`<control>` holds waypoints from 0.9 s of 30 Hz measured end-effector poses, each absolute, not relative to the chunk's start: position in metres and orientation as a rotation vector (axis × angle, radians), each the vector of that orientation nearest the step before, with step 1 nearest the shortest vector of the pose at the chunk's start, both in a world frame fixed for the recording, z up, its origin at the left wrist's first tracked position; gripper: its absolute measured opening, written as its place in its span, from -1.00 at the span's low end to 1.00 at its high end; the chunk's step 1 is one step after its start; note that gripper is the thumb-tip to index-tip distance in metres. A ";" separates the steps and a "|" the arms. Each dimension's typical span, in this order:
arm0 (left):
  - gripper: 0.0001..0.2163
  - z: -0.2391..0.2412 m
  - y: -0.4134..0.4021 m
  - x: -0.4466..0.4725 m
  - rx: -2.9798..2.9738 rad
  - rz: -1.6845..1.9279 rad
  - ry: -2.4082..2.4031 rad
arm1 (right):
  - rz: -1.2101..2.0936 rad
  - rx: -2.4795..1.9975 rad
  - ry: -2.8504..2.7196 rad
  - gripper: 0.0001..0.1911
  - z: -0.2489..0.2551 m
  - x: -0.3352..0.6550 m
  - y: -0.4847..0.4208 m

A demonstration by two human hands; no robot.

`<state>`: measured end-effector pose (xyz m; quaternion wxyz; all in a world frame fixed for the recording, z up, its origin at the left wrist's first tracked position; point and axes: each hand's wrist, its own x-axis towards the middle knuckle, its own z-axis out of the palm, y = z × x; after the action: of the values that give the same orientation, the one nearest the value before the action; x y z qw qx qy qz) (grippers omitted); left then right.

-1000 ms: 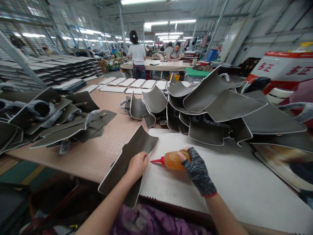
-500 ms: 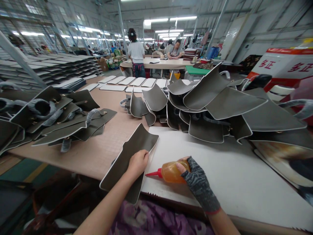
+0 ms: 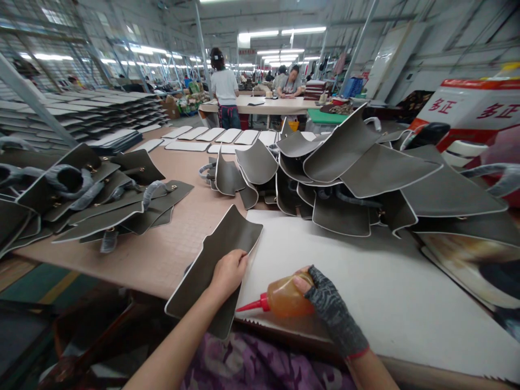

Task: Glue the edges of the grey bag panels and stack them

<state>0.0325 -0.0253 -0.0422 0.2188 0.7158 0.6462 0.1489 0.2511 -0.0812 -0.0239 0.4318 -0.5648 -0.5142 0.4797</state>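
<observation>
My left hand [image 3: 228, 272] is closed and presses down on a dark olive leather panel [image 3: 215, 254] with a white edge, which lies across the front of the table. My right hand [image 3: 325, 300], in a grey fingerless glove, grips an orange glue bottle [image 3: 284, 298] with a red nozzle. The nozzle tip sits at the panel's right edge, low down near the front of the white board [image 3: 365, 292].
A heap of similar olive panels [image 3: 365, 173] lies behind the board, and another pile with wrapped handles [image 3: 81, 200] lies to the left. White pieces [image 3: 211, 138] are laid in rows further back. People stand at a far table [image 3: 264, 105]. A red and white box [image 3: 471, 114] stands at the right.
My right hand has drawn the glue bottle down along the panel's right edge towards me. My left hand and the panel have stayed put.
</observation>
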 end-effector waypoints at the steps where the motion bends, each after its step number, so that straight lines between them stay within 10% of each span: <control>1: -0.73 -0.043 -0.026 0.032 2.015 0.405 1.773 | 1.275 -1.352 -1.177 -0.72 -0.025 0.255 -0.077; 11: -0.71 -0.055 -0.043 0.042 2.493 0.123 1.875 | 1.785 -0.594 -0.117 -0.47 -0.059 0.287 -0.053; 27: -0.66 -0.036 0.004 0.055 2.586 -0.017 1.681 | 1.800 -0.578 -0.142 -0.67 -0.056 0.280 -0.055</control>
<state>0.0553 0.0038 -0.0361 0.0283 0.8381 0.5448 -0.0054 0.2798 -0.0549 -0.0561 0.5832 -0.2476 -0.0610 0.7712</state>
